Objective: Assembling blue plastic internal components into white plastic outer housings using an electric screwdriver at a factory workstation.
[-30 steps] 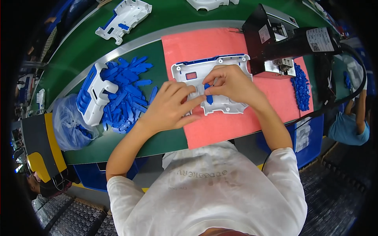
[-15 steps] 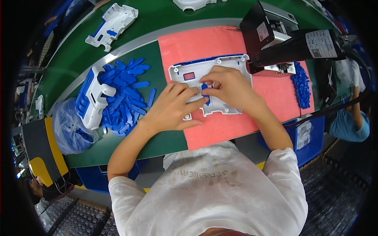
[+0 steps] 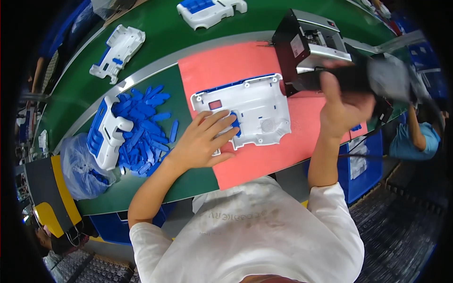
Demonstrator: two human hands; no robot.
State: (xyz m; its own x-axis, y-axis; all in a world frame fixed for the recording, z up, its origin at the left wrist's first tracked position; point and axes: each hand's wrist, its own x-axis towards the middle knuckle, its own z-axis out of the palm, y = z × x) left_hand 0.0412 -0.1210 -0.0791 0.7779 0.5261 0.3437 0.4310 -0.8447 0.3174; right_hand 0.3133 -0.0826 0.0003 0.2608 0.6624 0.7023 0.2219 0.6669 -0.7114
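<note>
On the pink mat (image 3: 250,165), the white shell (image 3: 255,113) looks light, stiff, best held by its rim; left hand (image 3: 205,137) lies loosely spread on it, gripping nothing; blurred right hand (image 3: 348,107) overlaps a black tool (image 3: 363,78), openness and grip unclear

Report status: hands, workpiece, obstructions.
Left hand spread on white plastic shell. Right hand at blurred black tool, grip unclear. Left hand partly covers narrow blue plastic strip.

**Housing (image 3: 259,111) on the mat (image 3: 245,165) before me**

My left hand (image 3: 200,141) lies on its left part. Leftward: loose strips (image 3: 137,113), a second housing (image 3: 109,134), then a bag (image 3: 78,165). Rightward, my right hand (image 3: 347,106) at a tool (image 3: 354,79); beyond it, a machine (image 3: 328,53).
</note>
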